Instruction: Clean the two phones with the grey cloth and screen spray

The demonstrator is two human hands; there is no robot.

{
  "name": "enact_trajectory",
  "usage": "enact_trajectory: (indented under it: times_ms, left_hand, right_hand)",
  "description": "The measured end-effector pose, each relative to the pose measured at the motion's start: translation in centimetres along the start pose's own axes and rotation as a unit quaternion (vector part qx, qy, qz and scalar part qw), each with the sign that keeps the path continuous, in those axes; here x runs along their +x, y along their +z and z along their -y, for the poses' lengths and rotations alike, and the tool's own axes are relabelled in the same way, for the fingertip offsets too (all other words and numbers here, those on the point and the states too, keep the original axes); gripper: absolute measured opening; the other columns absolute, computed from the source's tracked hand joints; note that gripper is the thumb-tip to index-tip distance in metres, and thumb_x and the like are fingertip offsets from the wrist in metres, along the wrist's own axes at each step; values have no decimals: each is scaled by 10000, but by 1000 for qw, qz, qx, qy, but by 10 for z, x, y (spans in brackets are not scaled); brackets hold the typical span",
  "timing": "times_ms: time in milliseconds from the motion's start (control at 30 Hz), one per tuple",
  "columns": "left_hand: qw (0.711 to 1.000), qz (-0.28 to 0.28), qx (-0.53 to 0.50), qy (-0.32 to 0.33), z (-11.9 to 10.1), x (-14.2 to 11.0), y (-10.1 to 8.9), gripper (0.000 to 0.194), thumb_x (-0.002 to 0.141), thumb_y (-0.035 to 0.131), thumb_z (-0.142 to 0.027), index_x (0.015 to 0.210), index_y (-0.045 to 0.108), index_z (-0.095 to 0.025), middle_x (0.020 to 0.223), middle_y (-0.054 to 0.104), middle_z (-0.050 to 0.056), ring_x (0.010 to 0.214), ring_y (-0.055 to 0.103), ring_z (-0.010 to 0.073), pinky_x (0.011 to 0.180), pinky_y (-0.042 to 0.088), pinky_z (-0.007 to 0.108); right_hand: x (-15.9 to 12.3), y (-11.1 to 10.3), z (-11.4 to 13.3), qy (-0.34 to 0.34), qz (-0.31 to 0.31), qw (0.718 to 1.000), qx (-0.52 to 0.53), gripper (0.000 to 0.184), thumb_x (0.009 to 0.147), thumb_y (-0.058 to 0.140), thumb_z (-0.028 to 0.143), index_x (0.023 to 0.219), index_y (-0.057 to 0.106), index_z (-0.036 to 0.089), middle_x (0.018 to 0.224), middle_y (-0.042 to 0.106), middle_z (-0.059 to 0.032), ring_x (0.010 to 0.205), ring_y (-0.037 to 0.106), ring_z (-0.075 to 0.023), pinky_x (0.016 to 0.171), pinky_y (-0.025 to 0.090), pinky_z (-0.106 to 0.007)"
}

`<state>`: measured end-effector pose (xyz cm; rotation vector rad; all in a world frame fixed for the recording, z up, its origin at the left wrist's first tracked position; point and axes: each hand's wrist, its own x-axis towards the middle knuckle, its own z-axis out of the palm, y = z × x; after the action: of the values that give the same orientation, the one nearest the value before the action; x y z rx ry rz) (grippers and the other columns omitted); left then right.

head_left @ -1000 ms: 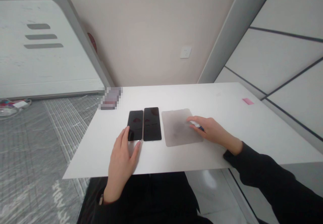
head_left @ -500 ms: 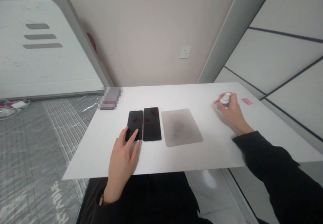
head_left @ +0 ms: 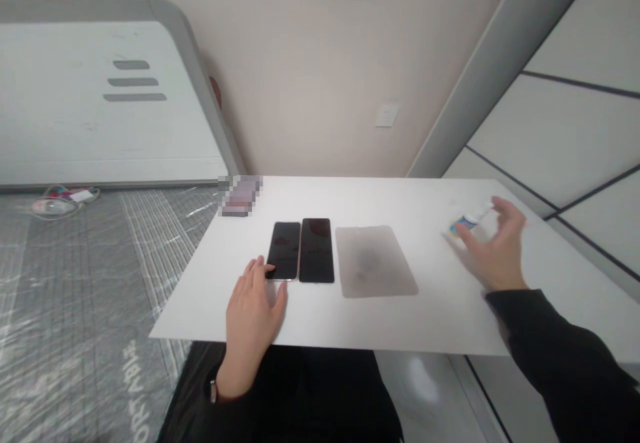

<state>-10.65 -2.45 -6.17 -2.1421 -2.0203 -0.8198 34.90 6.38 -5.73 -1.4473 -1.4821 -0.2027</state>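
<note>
Right hand (head_left: 495,250) has sprung open, fingers wide, just beside the light, slick spray bottle (head_left: 469,223), best gripped round its body; left hand (head_left: 253,320), fingers loose, touches the stiff, fragile phone (head_left: 285,251).

Left hand (head_left: 253,316): palm down at the lower middle of the view, fingers close together and pointing forward, tips slightly curled.
Left wrist (head_left: 225,380): bare, angled up from the lower left, with a thin dark band (head_left: 213,391) around it.
Right hand (head_left: 497,250): raised, fingers spread and curved, thumb side turned left, its outline slightly blurred.
Right arm (head_left: 550,333): enters from the lower right corner in a black sleeve (head_left: 565,343), its cuff ending at the bare wrist.
</note>
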Motion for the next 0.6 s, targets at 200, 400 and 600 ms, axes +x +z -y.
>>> enact_trajectory:
  times_ms: [200, 400, 600]
  left_hand:
    - [997, 18, 23, 70, -19, 5, 2, 542, 980, 604, -422, 1453, 533, -169, 1566, 500, 218, 1420, 505, 447, 1068, 509, 664]
    - [975, 108, 28, 192, -49, 11, 9, 594, 950, 666, -478, 1480, 546, -237, 1616, 460, 157, 1493, 415, 437, 1109, 444, 719]
    - [968, 118, -12, 223, -38, -6, -3, 522, 944, 691, -412, 1432, 585, -259, 1578, 516, 137, 1454, 480, 420, 1073, 479, 725]
  right_hand:
    - [-37, 7, 76, -222, 156, 962, 7, 202, 985, 605, 288, 1162, 693, 245, 1176, 746, -86, 1114, 712, -270, 1090, 524, -535]
    - [-53, 38, 105, -271, 407, 872, 23, 564, 1040, 554, 466, 1543, 471, 225, 1562, 532, -131, 1450, 499, -305, 1178, 430, -610]
    - [-55, 33, 103, -253, 472, 844, -10, 746, 1019, 555, 554, 1636, 292, 227, 1654, 379, -131, 1547, 326, -324, 1215, 333, -660]
